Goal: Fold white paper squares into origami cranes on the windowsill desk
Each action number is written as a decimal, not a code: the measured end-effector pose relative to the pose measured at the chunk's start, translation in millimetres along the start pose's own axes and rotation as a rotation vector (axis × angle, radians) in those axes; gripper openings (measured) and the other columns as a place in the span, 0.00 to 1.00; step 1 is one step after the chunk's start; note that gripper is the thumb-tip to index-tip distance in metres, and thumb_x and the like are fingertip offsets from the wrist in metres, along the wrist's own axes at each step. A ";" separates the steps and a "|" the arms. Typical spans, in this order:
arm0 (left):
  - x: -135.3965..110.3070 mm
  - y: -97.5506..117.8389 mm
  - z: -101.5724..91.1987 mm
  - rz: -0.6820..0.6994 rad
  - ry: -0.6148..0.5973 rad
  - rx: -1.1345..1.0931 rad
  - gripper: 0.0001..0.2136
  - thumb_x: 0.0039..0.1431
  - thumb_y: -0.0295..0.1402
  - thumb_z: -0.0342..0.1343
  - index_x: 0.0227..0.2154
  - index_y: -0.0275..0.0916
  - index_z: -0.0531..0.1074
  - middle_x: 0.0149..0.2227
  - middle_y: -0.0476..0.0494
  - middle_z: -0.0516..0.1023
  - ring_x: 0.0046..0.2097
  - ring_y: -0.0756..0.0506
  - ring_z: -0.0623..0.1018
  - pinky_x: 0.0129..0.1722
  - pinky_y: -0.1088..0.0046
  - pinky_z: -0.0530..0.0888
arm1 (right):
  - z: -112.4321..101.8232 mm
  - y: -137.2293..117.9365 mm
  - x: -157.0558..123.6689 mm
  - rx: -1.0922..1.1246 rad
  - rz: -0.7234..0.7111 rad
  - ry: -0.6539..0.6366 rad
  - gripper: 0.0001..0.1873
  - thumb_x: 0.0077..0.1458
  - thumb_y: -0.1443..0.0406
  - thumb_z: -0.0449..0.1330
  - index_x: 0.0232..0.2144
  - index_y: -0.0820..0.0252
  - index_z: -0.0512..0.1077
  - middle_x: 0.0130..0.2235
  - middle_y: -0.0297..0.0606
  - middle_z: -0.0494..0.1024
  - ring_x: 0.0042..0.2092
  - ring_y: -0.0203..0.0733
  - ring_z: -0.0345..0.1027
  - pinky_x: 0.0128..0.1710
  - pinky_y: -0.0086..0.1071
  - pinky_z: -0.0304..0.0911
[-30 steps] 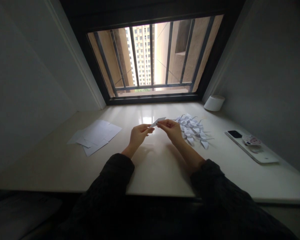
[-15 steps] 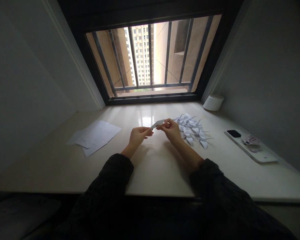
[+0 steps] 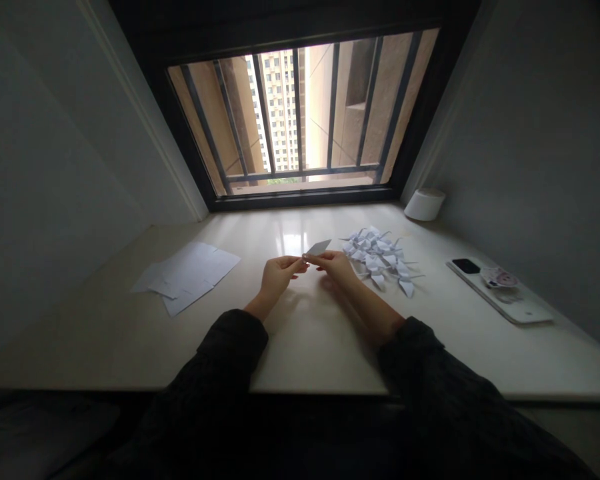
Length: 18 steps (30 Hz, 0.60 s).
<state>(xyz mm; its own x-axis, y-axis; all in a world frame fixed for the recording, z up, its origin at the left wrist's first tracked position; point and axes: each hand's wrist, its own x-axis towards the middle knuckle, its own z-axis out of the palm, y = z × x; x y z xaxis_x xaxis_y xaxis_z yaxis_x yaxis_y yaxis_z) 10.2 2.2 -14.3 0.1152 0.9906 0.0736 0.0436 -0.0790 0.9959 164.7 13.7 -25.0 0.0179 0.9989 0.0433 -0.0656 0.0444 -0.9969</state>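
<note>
A small folded piece of white paper [image 3: 319,247] is held above the counter, its pointed end sticking up and to the right. My left hand [image 3: 279,275] pinches its lower left corner between thumb and fingers. My right hand [image 3: 336,265] closes on the same corner, the thumb tip meeting the left fingertips. Fingers hide the paper's lower edge. Just right of my right hand lies a heap of folded paper cranes [image 3: 377,255], with thin necks and tails pointing out in several directions.
Loose sheets of white paper [image 3: 195,270] overlap on the left of the pale counter [image 3: 310,353]. A phone [image 3: 500,291] with a round grip on its back lies at the right. A white cup-like object [image 3: 425,204] leans in the back right corner, near the barred window [image 3: 300,120].
My right hand has shifted from the paper's far right end down to its lower left corner, beside my left fingertips. More of the pointed end now shows.
</note>
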 end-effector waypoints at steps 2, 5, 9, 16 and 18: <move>-0.2 0.6 -0.2 0.001 -0.005 0.005 0.18 0.44 0.47 0.63 0.31 0.36 0.79 0.31 0.38 0.81 0.36 0.41 0.80 0.30 0.71 0.72 | -0.1 -0.3 -0.1 0.002 -0.001 0.021 0.17 0.32 0.53 0.69 0.24 0.58 0.79 0.26 0.38 0.80 0.29 0.40 0.70 0.28 0.32 0.60; -0.1 2.0 -0.4 -0.009 -0.007 -0.001 0.18 0.44 0.47 0.64 0.31 0.37 0.79 0.31 0.38 0.81 0.36 0.41 0.81 0.30 0.70 0.73 | -0.7 -2.9 -0.1 0.002 0.001 0.031 0.16 0.33 0.54 0.69 0.24 0.58 0.80 0.26 0.37 0.80 0.29 0.39 0.69 0.28 0.31 0.59; 0.5 3.0 -0.4 -0.026 0.005 -0.007 0.17 0.43 0.47 0.64 0.30 0.38 0.79 0.31 0.37 0.81 0.35 0.41 0.81 0.30 0.69 0.73 | -3.1 -7.7 -0.6 -0.022 0.002 0.007 0.15 0.35 0.54 0.68 0.24 0.58 0.80 0.26 0.38 0.80 0.30 0.39 0.70 0.29 0.31 0.59; 0.4 4.4 -2.5 -0.046 0.020 -0.003 0.18 0.42 0.47 0.64 0.30 0.37 0.79 0.32 0.37 0.81 0.35 0.42 0.81 0.32 0.69 0.73 | -8.9 -9.4 0.9 -0.035 -0.021 -0.075 0.17 0.39 0.51 0.66 0.25 0.57 0.80 0.27 0.38 0.80 0.31 0.39 0.70 0.30 0.31 0.58; 0.7 4.3 -2.9 -0.048 0.020 -0.013 0.18 0.42 0.47 0.65 0.29 0.37 0.79 0.31 0.37 0.81 0.34 0.42 0.80 0.31 0.69 0.73 | -9.5 -9.5 1.6 -0.033 -0.019 -0.081 0.17 0.39 0.50 0.66 0.23 0.58 0.79 0.26 0.37 0.80 0.30 0.38 0.69 0.30 0.31 0.58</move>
<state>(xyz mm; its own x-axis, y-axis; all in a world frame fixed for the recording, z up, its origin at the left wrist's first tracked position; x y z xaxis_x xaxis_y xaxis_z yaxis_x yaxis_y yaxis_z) 7.6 2.9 -9.8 0.0929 0.9953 0.0261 0.0359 -0.0296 0.9989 174.8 14.8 -16.1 -0.0618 0.9959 0.0663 -0.0334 0.0643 -0.9974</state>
